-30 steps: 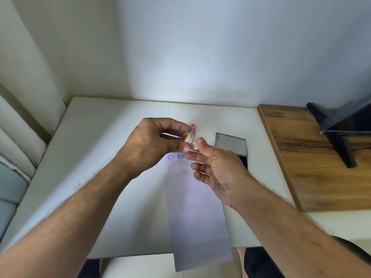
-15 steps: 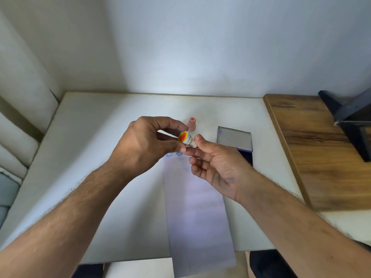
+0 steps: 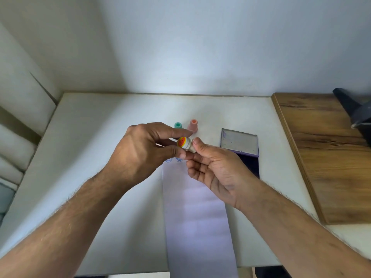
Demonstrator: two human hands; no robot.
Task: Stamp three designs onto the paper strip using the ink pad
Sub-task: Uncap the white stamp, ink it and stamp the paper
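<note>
A small white stamp (image 3: 185, 143) with an orange and yellow face sticker is held above the far end of the paper strip (image 3: 197, 213). My left hand (image 3: 144, 151) pinches its sticker end and my right hand (image 3: 216, 167) grips its other end between thumb and forefinger. Two blue round prints (image 3: 174, 160) show on the strip, partly hidden under my fingers. A teal stamp (image 3: 178, 125) and a pink stamp (image 3: 193, 125) stand upright just beyond my hands. The ink pad (image 3: 239, 143) lies open to the right, its lid raised.
The white table (image 3: 100, 125) meets a wall at the back. A wooden board (image 3: 329, 153) lies at the right with a dark stand (image 3: 357, 113) on it. The paper strip overhangs the table's near edge. Cushions are at the far left.
Both hands stay together on the white stamp, and its sticker face has turned more toward me. The view has tilted, so the teal stamp now shows behind my left hand.
</note>
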